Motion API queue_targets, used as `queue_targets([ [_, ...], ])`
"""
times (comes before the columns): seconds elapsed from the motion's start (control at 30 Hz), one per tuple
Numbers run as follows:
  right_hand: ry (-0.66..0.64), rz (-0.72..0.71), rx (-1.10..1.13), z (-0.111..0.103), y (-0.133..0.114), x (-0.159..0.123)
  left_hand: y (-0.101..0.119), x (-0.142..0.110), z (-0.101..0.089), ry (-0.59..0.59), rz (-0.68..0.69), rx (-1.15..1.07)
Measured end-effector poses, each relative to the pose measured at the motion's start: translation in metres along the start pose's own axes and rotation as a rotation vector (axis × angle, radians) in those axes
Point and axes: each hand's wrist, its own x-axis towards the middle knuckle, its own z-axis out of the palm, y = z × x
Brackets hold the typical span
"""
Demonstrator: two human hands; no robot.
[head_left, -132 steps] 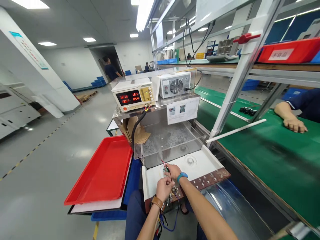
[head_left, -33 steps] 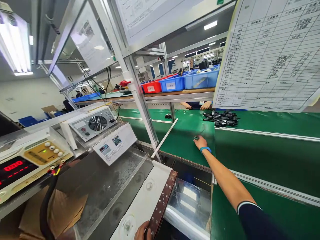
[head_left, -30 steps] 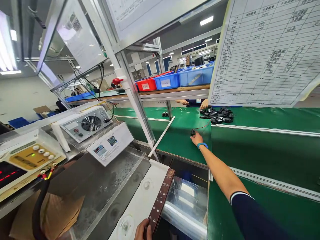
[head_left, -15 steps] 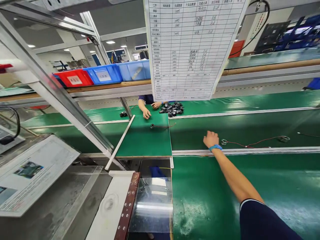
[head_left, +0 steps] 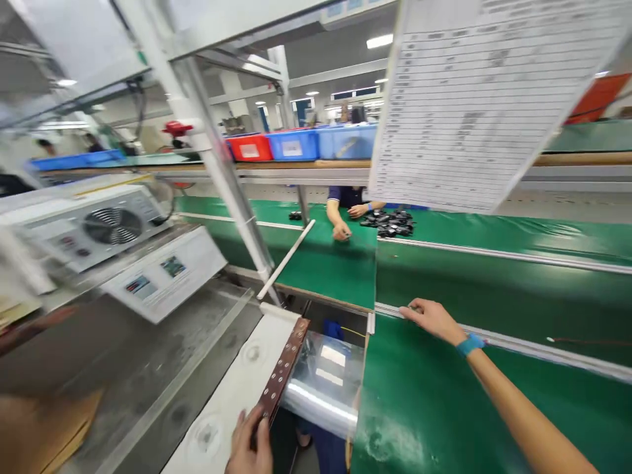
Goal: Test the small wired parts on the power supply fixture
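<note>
My right hand (head_left: 434, 320) is over the near metal rail of the green work line, a blue band on its wrist. Its thumb and fingers are pinched together around something small that I cannot make out. Low in the view, my left hand (head_left: 249, 444) is by the near end of a brown strip with metal studs (head_left: 281, 375). Its fingers are bent, with a gap between thumb and forefinger, and no held thing shows. A thin red wire (head_left: 582, 341) with a white end lies to the right of my right hand.
Across the line, a co-worker's hand (head_left: 342, 232) holds something small beside a heap of black parts (head_left: 395, 222). A printed sheet (head_left: 474, 118) hangs ahead. Left stand a slanted metal post (head_left: 232, 178) and a machine with a fan (head_left: 111, 224). Clear plastic film (head_left: 320, 388) bridges the gap.
The view has swung left. My right hand has drawn back toward me, its fingers now pinched. My left hand has come into view. The co-worker's hand has reached where the small wired part lay.
</note>
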Motion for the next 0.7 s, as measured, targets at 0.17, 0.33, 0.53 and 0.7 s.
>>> queue_targets([
  [0.17,-0.564,-0.265,0.437,0.096,-0.167,-0.045,0.068,-0.043,0.017,-0.330,-0.103,-0.390],
  [0.33,-0.875,-0.329,0.447,0.226,-0.291,-0.084,0.086,-0.060,0.012,-0.358,-0.151,-0.834],
  [0.53,-0.718,-0.579,-0.091,0.361,-0.359,-0.108,0.029,-0.076,-0.041,0.028,-0.475,-0.930],
  [0.7,-0.563,-0.697,-0.331,0.408,-0.367,-0.126,-0.007,-0.097,-0.073,0.103,-0.601,-0.963],
])
